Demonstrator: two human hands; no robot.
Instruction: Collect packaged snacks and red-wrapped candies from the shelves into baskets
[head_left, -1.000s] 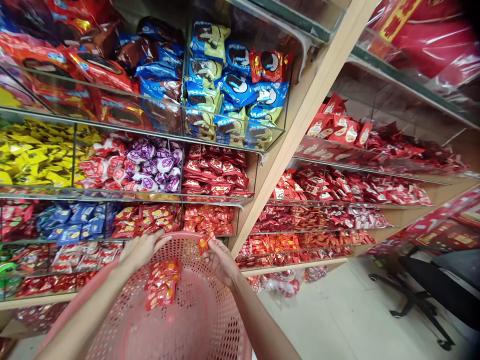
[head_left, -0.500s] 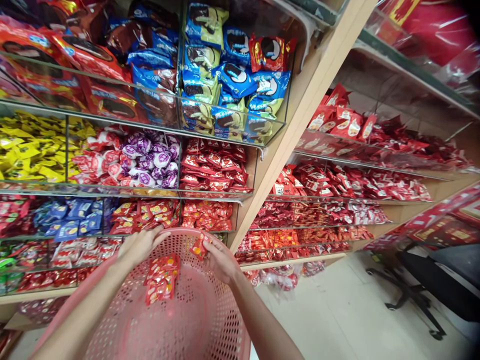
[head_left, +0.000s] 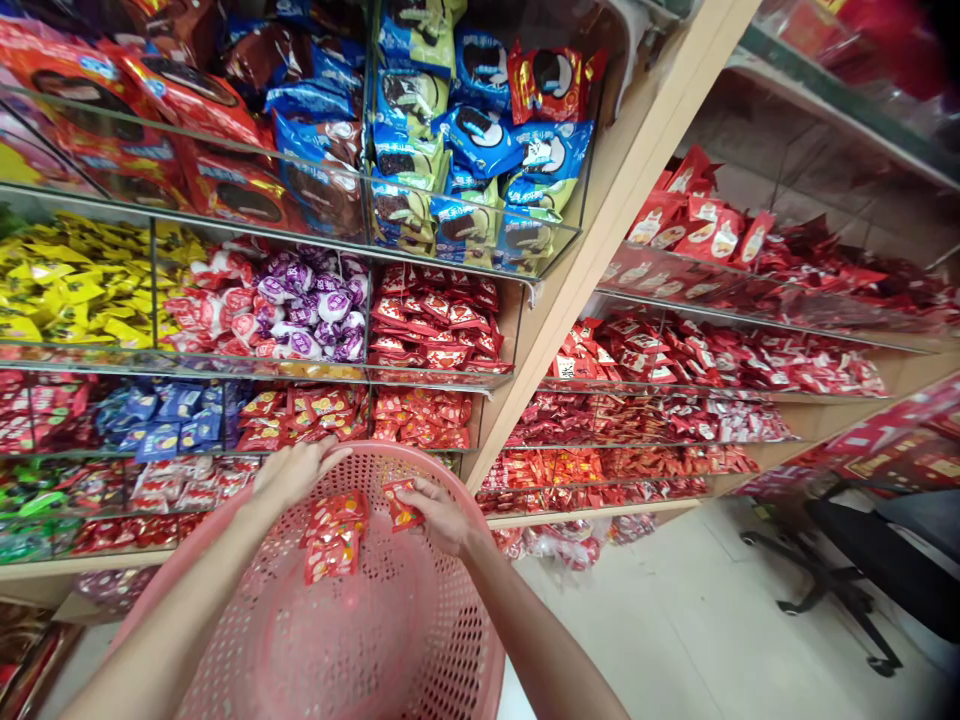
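Observation:
A large pink plastic basket (head_left: 360,640) with a perforated wall fills the lower middle of the view. My left hand (head_left: 296,472) grips its far rim, fingers wrapped over the edge. Inside, against the far wall, lie several red candy packets (head_left: 334,540) with orange and yellow prints. My right hand (head_left: 435,512) is over the basket's right side, pinching one small red candy packet (head_left: 403,505) between thumb and fingers. Just behind the basket rim is a shelf bin of similar red packets (head_left: 420,418).
Glass-fronted shelves hold blue snack packs (head_left: 480,140), yellow sweets (head_left: 82,280), purple and white sweets (head_left: 319,300) and blue packets (head_left: 169,415). A wooden upright (head_left: 570,290) divides them from red-packet shelves (head_left: 675,350). An office chair (head_left: 840,590) stands on the tiled floor at right.
My right hand has drawn the held packet slightly down into the basket, and more of the packet shows. The view has shifted slightly. My left hand stays on the rim.

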